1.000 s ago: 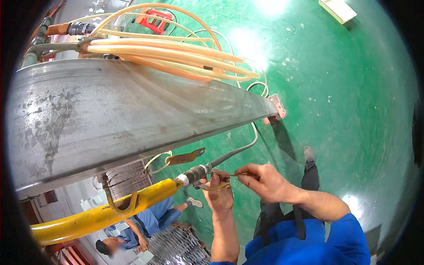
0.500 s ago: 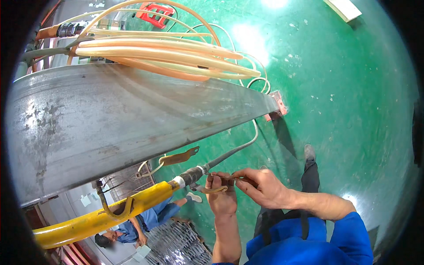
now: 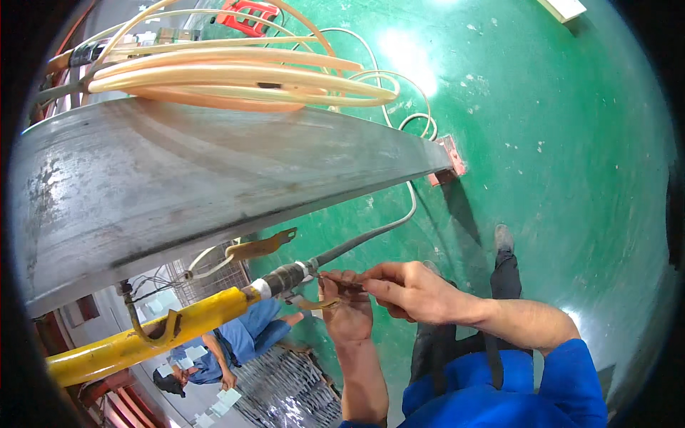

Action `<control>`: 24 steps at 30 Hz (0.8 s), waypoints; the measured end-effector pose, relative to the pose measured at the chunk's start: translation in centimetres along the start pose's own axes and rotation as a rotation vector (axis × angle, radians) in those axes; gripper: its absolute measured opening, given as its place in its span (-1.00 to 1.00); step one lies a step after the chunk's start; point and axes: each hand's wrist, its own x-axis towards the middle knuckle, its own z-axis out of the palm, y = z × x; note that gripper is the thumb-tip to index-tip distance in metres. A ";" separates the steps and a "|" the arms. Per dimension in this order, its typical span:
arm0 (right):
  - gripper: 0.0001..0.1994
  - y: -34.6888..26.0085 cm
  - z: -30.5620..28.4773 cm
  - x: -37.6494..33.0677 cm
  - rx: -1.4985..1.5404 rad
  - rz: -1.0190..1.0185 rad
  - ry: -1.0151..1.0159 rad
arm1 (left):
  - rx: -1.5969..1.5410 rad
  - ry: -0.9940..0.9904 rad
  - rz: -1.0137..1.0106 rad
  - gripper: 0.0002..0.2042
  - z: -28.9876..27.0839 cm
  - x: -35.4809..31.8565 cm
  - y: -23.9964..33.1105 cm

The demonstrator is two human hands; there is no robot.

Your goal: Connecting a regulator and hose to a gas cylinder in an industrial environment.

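Note:
A yellow pipe (image 3: 171, 321) rises from the lower left to a dark taped joint (image 3: 285, 278), where a grey hose (image 3: 364, 235) begins. A light clamp band (image 3: 310, 269) circles the hose end. Right beside this band is my left hand (image 3: 348, 314), palm up, its fingers curled at the end of a thin dark rod-like piece (image 3: 349, 284). My right hand (image 3: 421, 292) pinches the other end of that piece between thumb and forefinger. Its exact kind is too small to tell. A brownish curved lever (image 3: 317, 304) sticks out below the joint, next to my left wrist.
A long grey metal beam (image 3: 214, 178) crosses the view, with coiled yellowish hose (image 3: 235, 75) on it. Beyond lies a green floor (image 3: 571, 143) with a red tool (image 3: 246, 18). A person in blue (image 3: 242, 339) is at lower left, beside stacked metal parts (image 3: 285, 385).
The view has shifted, so the pipe, beam and coil sit further left. Both hands remain at the hose joint with the thin piece. The person at lower left has moved slightly.

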 end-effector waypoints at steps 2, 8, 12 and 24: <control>-0.61 0.6 0.2 -0.8 0.004 0.009 -0.047 | -0.042 0.025 0.007 -0.83 -0.2 -1.0 -0.2; -0.75 3.5 0.0 0.4 -0.480 -0.677 0.195 | -0.026 0.004 0.009 -0.80 -1.4 -0.5 -0.5; -0.73 5.0 -0.2 1.8 -0.159 -0.638 0.143 | -0.068 -0.093 0.018 -0.80 -0.6 1.0 -0.5; -0.60 5.4 -0.7 1.3 -0.894 -0.875 0.239 | 0.003 -0.168 -0.095 -0.77 -0.5 0.3 -0.1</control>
